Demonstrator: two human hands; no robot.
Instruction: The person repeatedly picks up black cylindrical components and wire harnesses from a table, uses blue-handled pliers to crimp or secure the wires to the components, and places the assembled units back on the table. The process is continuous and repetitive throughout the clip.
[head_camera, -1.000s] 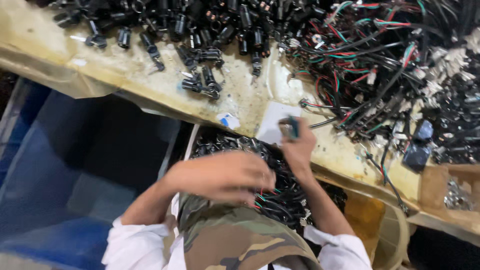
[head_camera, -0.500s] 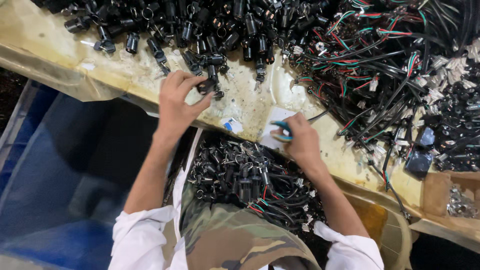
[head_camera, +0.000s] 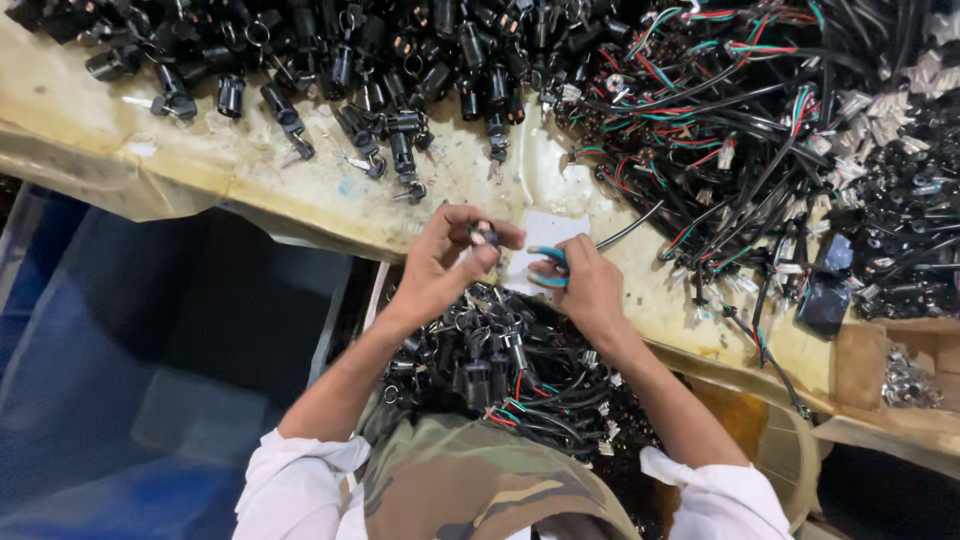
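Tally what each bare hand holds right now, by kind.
Small black cylindrical part with metal end, pinched by the left hand: 1
Teal-handled pliers, gripped by the right hand: 1
Total: 2

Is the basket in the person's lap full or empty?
Full: the basket is heaped to its rim with black cylindrical parts and wire leads, right beneath the left hand.

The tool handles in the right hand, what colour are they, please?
Teal-blue handles, seen in the head view.
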